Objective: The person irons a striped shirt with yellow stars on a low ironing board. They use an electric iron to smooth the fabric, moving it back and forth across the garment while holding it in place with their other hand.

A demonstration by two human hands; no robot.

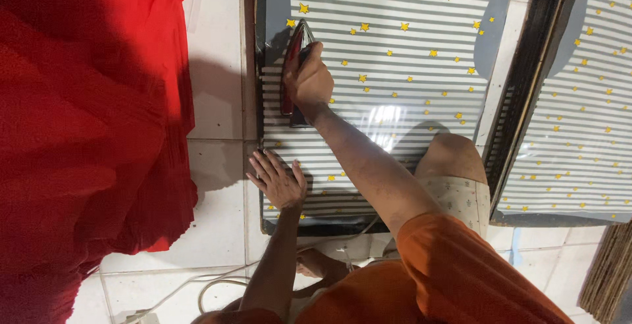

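My right hand (309,77) grips the handle of a red and dark clothes iron (291,67), which stands at the left edge of a mat (395,61) with grey and white stripes and yellow stars. Nearer to me, my left hand (280,182) lies flat with fingers spread on the same mat's left edge. My knee (451,159) rests on the mat to the right. I wear an orange top.
A large red pleated cloth (85,133) covers the white tiled floor (214,100) at the left. A white cord (197,284) runs across the tiles near me. A second striped starred mat (579,113) lies at the right behind a dark frame (526,80).
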